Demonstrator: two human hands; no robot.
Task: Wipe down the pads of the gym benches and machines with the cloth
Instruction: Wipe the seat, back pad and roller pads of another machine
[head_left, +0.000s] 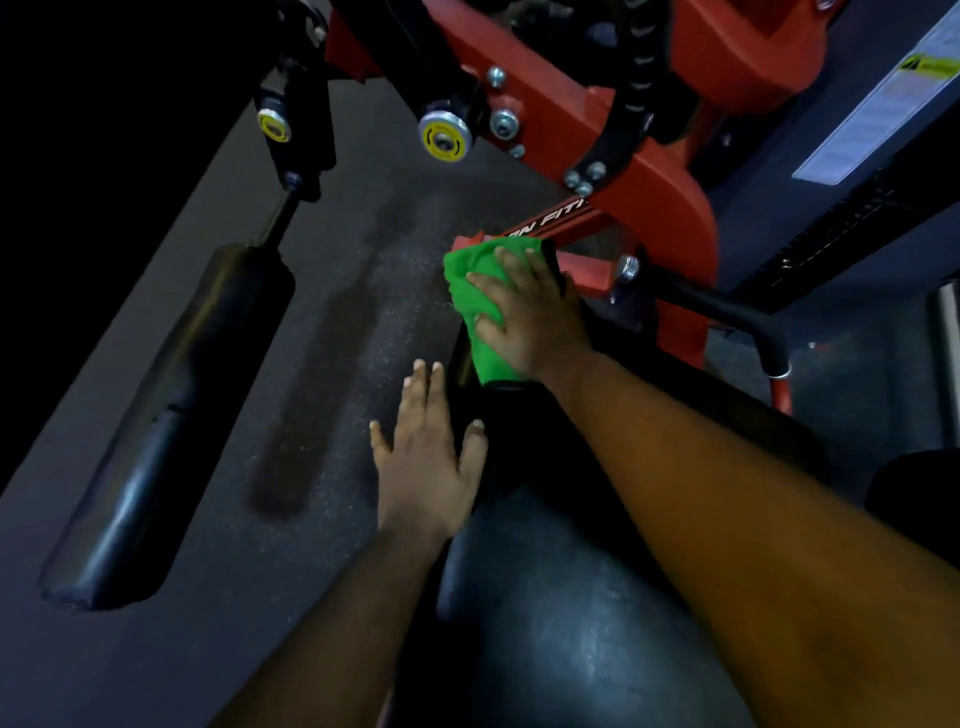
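A green cloth (470, 291) lies over the far end of a black pad (561, 597) on a red gym machine (639, 171). My right hand (524, 312) presses flat on the cloth, fingers spread and straight. My left hand (428, 452) rests open on the left edge of the same black pad, nearer to me, fingers straight and thumb on the pad. Part of the cloth is hidden under my right hand.
A long black roller pad (166, 415) hangs on a black arm at the left, above the speckled dark floor (332, 322). Yellow-capped pivots (444, 137) sit on the frame above. A black handle bar (727, 312) sticks out to the right.
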